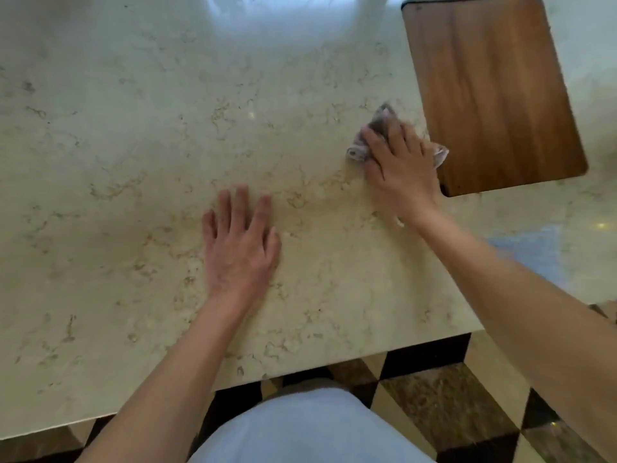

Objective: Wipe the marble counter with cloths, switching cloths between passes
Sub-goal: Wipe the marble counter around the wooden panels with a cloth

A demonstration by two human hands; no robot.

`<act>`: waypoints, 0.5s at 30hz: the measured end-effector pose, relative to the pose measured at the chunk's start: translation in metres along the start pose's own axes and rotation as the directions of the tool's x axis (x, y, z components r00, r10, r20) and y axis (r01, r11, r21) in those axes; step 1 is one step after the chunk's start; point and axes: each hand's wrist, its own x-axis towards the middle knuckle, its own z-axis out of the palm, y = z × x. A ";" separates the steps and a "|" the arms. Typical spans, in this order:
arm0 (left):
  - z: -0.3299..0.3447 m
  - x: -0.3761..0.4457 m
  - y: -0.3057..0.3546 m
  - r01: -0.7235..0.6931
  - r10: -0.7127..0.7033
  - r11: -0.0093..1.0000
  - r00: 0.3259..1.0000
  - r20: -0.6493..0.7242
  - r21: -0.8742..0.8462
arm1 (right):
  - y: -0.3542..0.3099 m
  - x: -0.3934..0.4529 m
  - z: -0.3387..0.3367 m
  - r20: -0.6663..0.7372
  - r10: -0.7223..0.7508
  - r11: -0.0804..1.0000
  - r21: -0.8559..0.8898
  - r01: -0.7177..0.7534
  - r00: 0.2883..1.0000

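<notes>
The cream marble counter (133,162) with brown veining fills most of the view. My right hand (399,168) presses flat on a crumpled greyish-pink cloth (357,152) on the counter, right beside the wooden board; the cloth's corners stick out past my fingers and at the wrist. My left hand (240,242) lies flat on the bare marble nearer to me, fingers spread, holding nothing. The right hand and cloth look blurred.
A dark wooden cutting board (490,95) lies on the counter at the upper right, its near left edge touching the cloth. The counter's front edge (300,372) runs diagonally below my arms, with a chequered tile floor (450,412) beyond it.
</notes>
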 end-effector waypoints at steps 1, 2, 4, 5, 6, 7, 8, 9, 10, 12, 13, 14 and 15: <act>0.001 0.000 -0.001 0.000 0.000 1.000 1.000 -0.004 -0.001 | -0.009 -0.029 0.005 -0.034 -0.109 0.994 -0.013 0.108 0.994; 0.001 -0.001 -0.001 0.000 0.000 1.000 1.000 -0.010 -0.006 | -0.018 -0.070 0.008 -0.050 -0.232 0.973 -0.032 0.230 0.971; 0.000 -0.001 0.000 0.002 -0.002 1.000 1.000 -0.012 -0.016 | -0.023 -0.167 0.008 0.030 -0.338 0.941 -0.016 0.338 0.941; 0.000 -0.001 0.001 0.002 -0.002 1.000 1.000 -0.007 -0.017 | -0.019 -0.207 0.004 0.068 -0.339 0.941 -0.001 0.340 0.938; 0.000 -0.001 0.001 -0.002 0.002 1.000 1.000 -0.004 -0.017 | -0.011 -0.235 0.001 0.096 -0.327 0.945 0.006 0.328 0.940; 0.000 -0.002 0.002 -0.006 0.006 1.000 1.000 -0.003 -0.019 | -0.001 -0.249 -0.002 0.115 -0.306 0.951 -0.012 0.309 0.945; 0.000 -0.003 0.002 -0.005 0.005 1.000 1.000 -0.006 -0.018 | 0.008 -0.251 -0.003 0.122 -0.281 0.958 -0.024 0.285 0.952; -0.001 -0.002 0.001 -0.006 0.006 1.000 1.000 -0.008 -0.015 | 0.013 -0.244 -0.002 0.121 -0.239 0.969 -0.027 0.244 0.963; -0.001 -0.001 0.002 -0.011 0.011 1.000 1.000 -0.002 -0.011 | 0.015 -0.234 -0.001 0.111 -0.174 0.984 -0.020 0.177 0.979; -0.002 -0.001 0.002 -0.015 0.015 1.000 1.000 0.017 -0.009 | 0.006 -0.208 0.001 0.089 -0.012 1.000 0.000 0.012 0.996; -0.002 -0.001 0.002 -0.015 0.015 1.000 1.000 0.018 -0.005 | -0.001 -0.195 0.003 0.077 0.072 0.997 -0.001 -0.072 0.994; -0.002 -0.001 0.002 -0.022 0.022 1.000 1.000 0.016 0.001 | -0.008 -0.181 0.006 0.062 0.159 0.987 -0.010 -0.159 0.985; -0.002 -0.001 0.003 -0.032 0.032 0.999 0.999 0.014 0.001 | -0.014 -0.165 0.008 0.041 0.255 0.967 -0.020 -0.254 0.966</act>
